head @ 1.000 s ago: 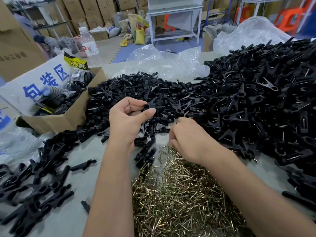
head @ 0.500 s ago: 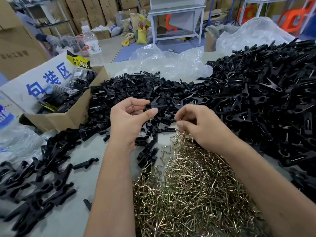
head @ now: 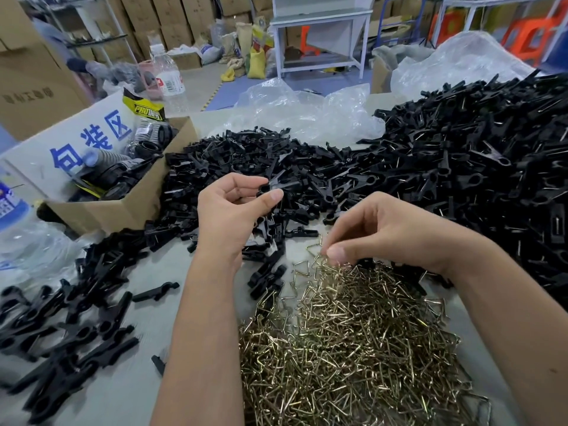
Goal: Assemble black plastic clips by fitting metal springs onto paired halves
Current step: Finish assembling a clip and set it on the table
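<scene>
My left hand (head: 233, 207) holds a pair of black plastic clip halves (head: 281, 186) pinched between thumb and fingers, above the heap of loose black halves (head: 246, 161). My right hand (head: 387, 229) hovers over the far edge of the brass-coloured spring pile (head: 353, 342) and pinches a metal spring (head: 316, 252) between thumb and fingertips, a little above the pile. A big mound of assembled black clips (head: 479, 167) with springs fitted fills the right side.
An open cardboard box (head: 129, 207) with black parts and a white sign stands at the left. Loose black clips (head: 70, 327) lie at the near left. Clear plastic bags (head: 307, 112) lie behind the heaps, a water bottle (head: 169, 81) beyond the box.
My right hand lifted from the spring pile with a spring pinched and moved up toward the left hand. The left hand kept holding the clip halves almost still.
</scene>
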A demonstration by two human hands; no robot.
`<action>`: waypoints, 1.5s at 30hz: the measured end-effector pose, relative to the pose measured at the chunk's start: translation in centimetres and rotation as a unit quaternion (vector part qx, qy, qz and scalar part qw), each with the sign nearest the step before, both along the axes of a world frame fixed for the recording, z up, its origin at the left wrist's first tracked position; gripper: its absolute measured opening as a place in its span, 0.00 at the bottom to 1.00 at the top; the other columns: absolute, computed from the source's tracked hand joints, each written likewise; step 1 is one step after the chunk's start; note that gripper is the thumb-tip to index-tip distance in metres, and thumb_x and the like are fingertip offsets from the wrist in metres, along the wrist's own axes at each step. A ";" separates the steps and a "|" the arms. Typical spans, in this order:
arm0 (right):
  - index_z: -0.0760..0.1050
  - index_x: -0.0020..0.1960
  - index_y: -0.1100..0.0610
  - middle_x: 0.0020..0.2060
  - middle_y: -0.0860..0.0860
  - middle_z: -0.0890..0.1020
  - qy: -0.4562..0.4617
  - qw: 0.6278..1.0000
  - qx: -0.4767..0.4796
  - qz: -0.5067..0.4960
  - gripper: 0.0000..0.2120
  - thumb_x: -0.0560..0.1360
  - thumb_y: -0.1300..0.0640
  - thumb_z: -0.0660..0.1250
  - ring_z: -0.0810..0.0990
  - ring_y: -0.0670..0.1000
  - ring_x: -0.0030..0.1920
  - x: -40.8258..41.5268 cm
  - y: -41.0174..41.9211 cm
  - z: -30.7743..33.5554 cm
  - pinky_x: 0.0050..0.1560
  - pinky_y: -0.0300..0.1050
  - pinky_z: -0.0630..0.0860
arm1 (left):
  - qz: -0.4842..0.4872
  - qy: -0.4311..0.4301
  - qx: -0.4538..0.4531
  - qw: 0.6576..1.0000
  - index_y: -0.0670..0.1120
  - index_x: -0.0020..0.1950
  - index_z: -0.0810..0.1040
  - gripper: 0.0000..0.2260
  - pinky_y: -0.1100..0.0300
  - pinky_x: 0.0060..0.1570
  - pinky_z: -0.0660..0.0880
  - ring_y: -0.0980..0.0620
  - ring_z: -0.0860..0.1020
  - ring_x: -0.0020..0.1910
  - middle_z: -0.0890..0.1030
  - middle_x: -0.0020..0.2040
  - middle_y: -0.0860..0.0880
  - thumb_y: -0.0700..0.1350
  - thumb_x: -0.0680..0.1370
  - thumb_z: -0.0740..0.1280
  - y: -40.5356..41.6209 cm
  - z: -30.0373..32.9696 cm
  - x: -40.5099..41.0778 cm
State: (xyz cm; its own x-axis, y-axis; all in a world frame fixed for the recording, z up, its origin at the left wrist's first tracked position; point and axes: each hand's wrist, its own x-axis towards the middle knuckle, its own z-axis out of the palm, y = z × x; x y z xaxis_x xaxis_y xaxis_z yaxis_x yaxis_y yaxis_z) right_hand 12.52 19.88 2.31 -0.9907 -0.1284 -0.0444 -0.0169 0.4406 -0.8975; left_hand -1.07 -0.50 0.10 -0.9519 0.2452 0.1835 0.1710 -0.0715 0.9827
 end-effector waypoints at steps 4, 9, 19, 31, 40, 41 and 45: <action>0.86 0.45 0.47 0.34 0.43 0.84 0.122 0.963 0.180 -0.161 0.04 0.78 0.55 0.75 0.80 0.38 0.35 -1.1 -1.7 -1.4 0.39 0.34 0.78 | 0.001 0.000 -0.003 1.000 0.49 0.44 0.86 0.11 0.56 0.50 0.82 0.47 0.81 0.44 0.83 0.39 0.50 0.39 0.67 0.83 0.1 0.0 0.1; 0.82 0.63 0.46 0.55 0.43 0.77 0.132 0.903 0.398 -0.094 0.13 0.82 0.60 0.67 0.69 0.48 0.58 -2.0 -4.0 -3.3 0.61 0.47 0.75 | -0.006 0.002 -0.002 1.000 0.50 0.43 0.86 0.11 0.58 0.48 0.81 0.48 0.81 0.44 0.82 0.37 0.53 0.39 0.67 0.83 0.1 0.0 0.2; 0.81 0.50 0.48 0.37 0.42 0.81 0.146 0.949 0.228 -0.159 0.09 0.75 0.60 0.76 0.78 0.43 0.38 -1.7 -3.8 -3.4 0.42 0.39 0.76 | -0.024 0.029 -0.017 0.999 0.51 0.43 0.86 0.12 0.63 0.47 0.79 0.59 0.78 0.41 0.83 0.36 0.58 0.39 0.65 0.84 -0.2 -0.3 -0.2; 0.88 0.48 0.53 0.38 0.52 0.88 0.103 0.875 -0.293 -0.371 0.07 0.73 0.62 0.79 0.86 0.51 0.40 -1.7 -2.7 -1.2 0.49 0.53 0.85 | -0.149 0.079 -0.027 0.985 0.49 0.44 0.87 0.14 0.59 0.47 0.82 0.49 0.86 0.45 0.88 0.45 0.45 0.38 0.62 0.84 0.6 0.2 0.9; 0.86 0.43 0.59 0.42 0.60 0.88 0.081 0.861 -0.301 -0.401 0.04 0.71 0.65 0.79 0.87 0.65 0.47 -2.2 -4.2 -1.3 0.53 0.60 0.85 | -0.172 0.079 -0.034 0.981 0.47 0.44 0.87 0.14 0.62 0.43 0.81 0.51 0.86 0.42 0.88 0.43 0.45 0.33 0.64 0.83 1.1 0.4 1.4; 0.86 0.42 0.59 0.42 0.60 0.88 0.078 0.858 -0.309 -0.402 0.04 0.71 0.65 0.79 0.87 0.66 0.48 -2.2 -4.3 -1.3 0.54 0.61 0.84 | -0.174 0.079 -0.034 0.981 0.47 0.44 0.87 0.14 0.62 0.43 0.81 0.52 0.86 0.41 0.88 0.43 0.45 0.33 0.64 0.83 1.1 0.4 1.4; 0.85 0.41 0.59 0.37 0.55 0.87 0.067 0.863 -0.326 -0.381 0.05 0.71 0.65 0.79 0.86 0.50 0.34 -2.0 -4.2 -1.2 0.35 0.41 0.80 | -0.180 0.077 -0.031 0.980 0.45 0.44 0.86 0.14 0.62 0.43 0.81 0.53 0.85 0.40 0.88 0.42 0.45 0.33 0.63 0.83 1.1 0.5 1.4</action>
State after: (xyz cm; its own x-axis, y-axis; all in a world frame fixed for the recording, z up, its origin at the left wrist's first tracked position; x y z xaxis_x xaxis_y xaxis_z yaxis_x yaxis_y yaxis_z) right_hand 10.48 15.67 1.11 -0.7885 0.6087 -0.0874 -0.0678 -0.2273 -0.9715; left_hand 0.32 0.61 0.56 -0.7641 0.5747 0.2932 0.2932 -0.0955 0.9513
